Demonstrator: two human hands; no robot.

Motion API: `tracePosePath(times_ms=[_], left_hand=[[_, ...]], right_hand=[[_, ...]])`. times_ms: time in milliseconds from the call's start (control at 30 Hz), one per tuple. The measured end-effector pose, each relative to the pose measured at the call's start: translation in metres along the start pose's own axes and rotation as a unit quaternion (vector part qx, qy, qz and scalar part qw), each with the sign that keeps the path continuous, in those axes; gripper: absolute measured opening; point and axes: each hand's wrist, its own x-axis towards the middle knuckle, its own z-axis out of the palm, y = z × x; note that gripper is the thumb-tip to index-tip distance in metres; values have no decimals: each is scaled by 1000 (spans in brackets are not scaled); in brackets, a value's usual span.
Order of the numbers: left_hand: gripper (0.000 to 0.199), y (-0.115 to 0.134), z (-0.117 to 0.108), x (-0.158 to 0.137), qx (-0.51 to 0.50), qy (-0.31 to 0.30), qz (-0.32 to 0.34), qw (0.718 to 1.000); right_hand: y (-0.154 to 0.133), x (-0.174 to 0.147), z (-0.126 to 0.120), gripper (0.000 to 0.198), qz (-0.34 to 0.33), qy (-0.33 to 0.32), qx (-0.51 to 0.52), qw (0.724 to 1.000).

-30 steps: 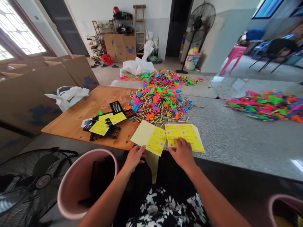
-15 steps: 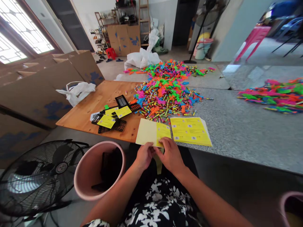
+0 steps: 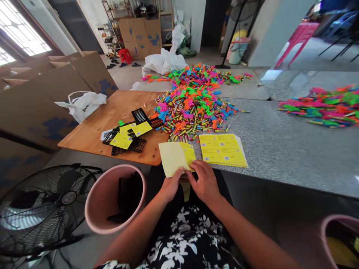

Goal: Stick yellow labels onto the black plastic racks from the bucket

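Observation:
A yellow printed sheet (image 3: pixel 171 158) is folded over, its pale blank side up on the left and a printed strip showing on the right. My left hand (image 3: pixel 172 184) pinches its lower edge near the fold. On the printed strip lie the fingertips of my right hand (image 3: pixel 204 180), gripping the same edge. To the right a stack of yellow printed sheets (image 3: pixel 223 150) rests on the grey tabletop. Several cut yellow cards (image 3: pixel 121 141) lie on black plastic grid trays (image 3: pixel 138 116) at the left.
A heap of colourful plastic toy guns and small tubes (image 3: pixel 193 106) covers the table's middle; another pile (image 3: pixel 325 106) is at the right. A pink bin (image 3: pixel 94 201) and a black fan (image 3: pixel 47 209) stand at the left. Cardboard boxes (image 3: pixel 53 93) line the left side.
The sheet's pale left part has lifted and tilted, folding further over the printed strip. Both hands stay on its lower edge. The whole view has shifted slightly.

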Motion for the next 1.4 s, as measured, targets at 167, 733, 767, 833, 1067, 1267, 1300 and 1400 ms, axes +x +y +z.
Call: tracePosePath(times_ms=[167, 733, 767, 833, 1067, 1267, 1300, 1400], left_hand=[[62, 3, 2, -2, 6, -7, -1, 1000], [66, 0, 17, -10, 49, 5, 18, 999], [66, 0, 17, -11, 51, 1, 19, 998], [65, 0, 17, -11, 56, -3, 21, 998], [60, 6, 11, -8, 77, 21, 11, 997], [56, 20, -8, -2, 108, 71, 13, 991], [55, 20, -7, -2, 109, 61, 9, 992], [55, 14, 2, -3, 91, 31, -12, 995]], right_hand=[[4, 0, -3, 19, -19, -3, -25, 999], [1, -3, -7, 11, 12, 10, -2, 1000], [1, -3, -8, 12, 13, 10, 0, 1000], [0, -2, -7, 15, 23, 16, 10, 1000], [22, 8, -13, 27, 251, 40, 167, 952], [47, 21, -37, 36, 286, 42, 214, 933], [44, 21, -36, 35, 238, 27, 200, 950], [24, 16, -22, 32, 117, -12, 131, 984]])
